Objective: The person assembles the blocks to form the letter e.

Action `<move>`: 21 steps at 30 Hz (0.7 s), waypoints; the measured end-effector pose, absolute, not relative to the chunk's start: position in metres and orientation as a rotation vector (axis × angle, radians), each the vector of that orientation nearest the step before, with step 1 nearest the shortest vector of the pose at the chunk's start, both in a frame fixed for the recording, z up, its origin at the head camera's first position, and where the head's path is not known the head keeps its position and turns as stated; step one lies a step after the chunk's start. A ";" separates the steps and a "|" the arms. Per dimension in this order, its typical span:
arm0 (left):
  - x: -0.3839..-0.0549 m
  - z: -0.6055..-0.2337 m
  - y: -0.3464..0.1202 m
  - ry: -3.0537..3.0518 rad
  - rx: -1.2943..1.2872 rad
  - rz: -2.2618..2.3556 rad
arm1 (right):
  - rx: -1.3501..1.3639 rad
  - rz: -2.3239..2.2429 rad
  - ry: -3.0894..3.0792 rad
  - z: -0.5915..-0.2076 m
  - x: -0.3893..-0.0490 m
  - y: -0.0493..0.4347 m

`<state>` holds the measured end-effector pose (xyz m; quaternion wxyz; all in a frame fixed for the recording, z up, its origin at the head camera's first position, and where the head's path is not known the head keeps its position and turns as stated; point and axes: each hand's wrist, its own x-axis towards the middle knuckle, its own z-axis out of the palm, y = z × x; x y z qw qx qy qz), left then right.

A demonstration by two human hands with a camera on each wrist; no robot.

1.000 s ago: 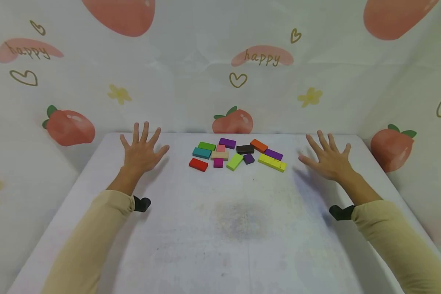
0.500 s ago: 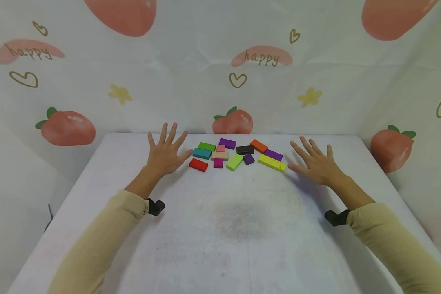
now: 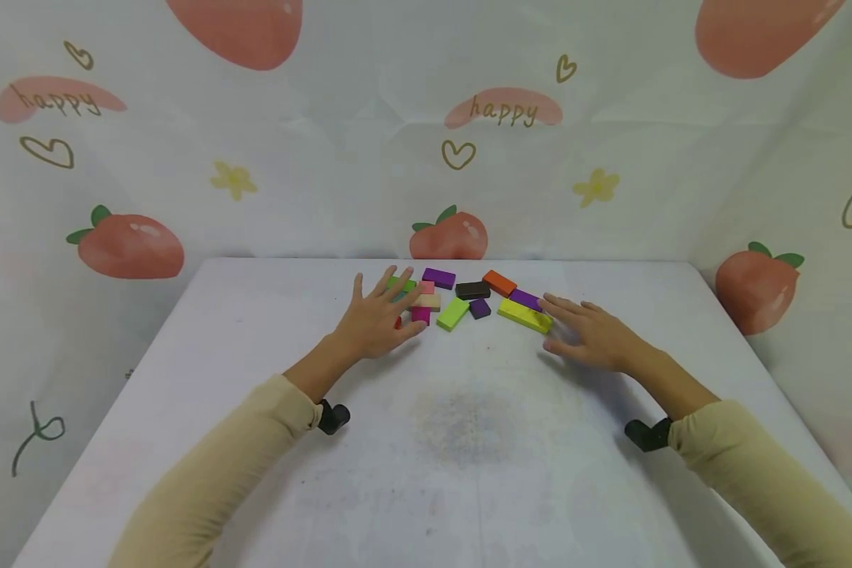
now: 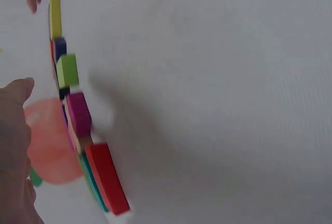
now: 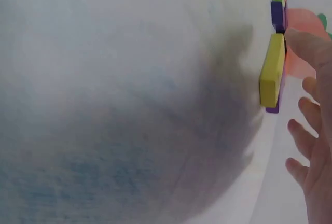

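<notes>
Coloured blocks lie in a loose group at the far middle of the white table. My left hand [image 3: 375, 325], fingers spread, hovers over the group's left end and partly hides the red block [image 4: 107, 177], teal block and green block [image 3: 401, 285]. It holds nothing. Near its thumb are a magenta block [image 3: 420, 315] and a lime block [image 3: 454, 313]. At the right end my right hand [image 3: 596, 335] has its fingers extended beside the yellow block [image 3: 525, 315] and a purple block [image 3: 526, 299]; whether they touch is unclear. That hand also holds nothing.
Between the hands lie a black block [image 3: 472, 290], an orange block [image 3: 500, 282], a dark purple block [image 3: 479, 308] and another purple block [image 3: 439, 278]. A printed cloth [image 3: 355, 158] hangs behind the table [image 3: 468, 489]. A smudged patch marks the table's middle.
My left hand has moved right, from beside the blocks to over their left end. My right hand has moved left toward the yellow block. The blocks look unmoved.
</notes>
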<state>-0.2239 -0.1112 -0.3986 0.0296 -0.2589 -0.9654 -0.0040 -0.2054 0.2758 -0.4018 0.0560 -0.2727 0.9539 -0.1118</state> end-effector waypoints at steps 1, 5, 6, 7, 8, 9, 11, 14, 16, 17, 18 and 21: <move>-0.222 -0.400 -0.107 -2.973 -0.830 -0.021 | -0.849 -0.343 2.891 -0.403 -0.205 0.275; -0.216 -0.403 -0.091 -2.993 -0.951 -0.070 | -0.911 -0.348 2.885 -0.405 -0.201 0.272; -0.214 -0.403 -0.087 -3.007 -0.977 -0.087 | -0.919 -0.347 2.885 -0.406 -0.200 0.272; -0.213 -0.404 -0.084 -3.017 -1.005 -0.091 | -0.926 -0.342 2.886 -0.407 -0.199 0.272; -0.212 -0.405 -0.080 -3.029 -1.029 -0.103 | -0.931 -0.342 2.886 -0.407 -0.199 0.272; -0.211 -0.406 -0.077 -3.045 -1.050 -0.118 | -0.934 -0.341 2.887 -0.408 -0.198 0.272; -0.209 -0.407 -0.071 -3.078 -1.075 -0.139 | -0.930 -0.341 2.888 -0.409 -0.197 0.272; -0.207 -0.408 -0.065 -3.128 -1.074 -0.132 | -0.922 -0.347 2.887 -0.410 -0.197 0.273; -0.206 -0.408 -0.062 -3.160 -1.065 -0.124 | -0.921 -0.357 2.885 -0.410 -0.197 0.272; -0.206 -0.408 -0.060 -3.172 -1.061 -0.119 | -0.923 -0.363 2.882 -0.410 -0.197 0.272; -0.206 -0.408 -0.059 -3.182 -1.057 -0.111 | -0.922 -0.368 2.880 -0.410 -0.197 0.272; -0.205 -0.409 -0.057 -3.202 -1.049 -0.091 | -0.924 -0.380 2.877 -0.411 -0.196 0.272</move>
